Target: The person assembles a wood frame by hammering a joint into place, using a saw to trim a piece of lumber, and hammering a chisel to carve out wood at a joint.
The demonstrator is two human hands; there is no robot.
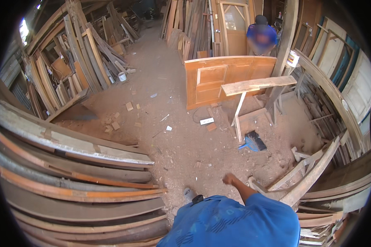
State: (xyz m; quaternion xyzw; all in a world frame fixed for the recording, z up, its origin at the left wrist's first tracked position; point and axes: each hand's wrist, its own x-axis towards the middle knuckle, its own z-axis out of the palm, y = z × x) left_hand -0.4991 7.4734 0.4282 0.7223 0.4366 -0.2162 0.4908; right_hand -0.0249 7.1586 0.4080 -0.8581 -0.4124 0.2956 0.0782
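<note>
My right hand [230,178] hangs in front of me over the dirt floor, to the left of a weathered wooden frame [313,175]. Nothing shows in or against it. Its fingers are too small and run together to make out how they are held. No part of my left hand can be seen. Ahead on the floor lies a blue-and-black broom head [255,141], beside the leg of a rough plank trestle [257,85]. Behind that trestle, an orange-brown panelled door [231,78] stands on its long edge.
Long boards [82,168] are stacked on my left. Planks [80,53] lean farther back. A white power strip [207,121] and wood scraps [111,123] litter the floor. A person in blue [261,37] is behind the door, near a white bucket [292,59]. A post [287,37] rises there.
</note>
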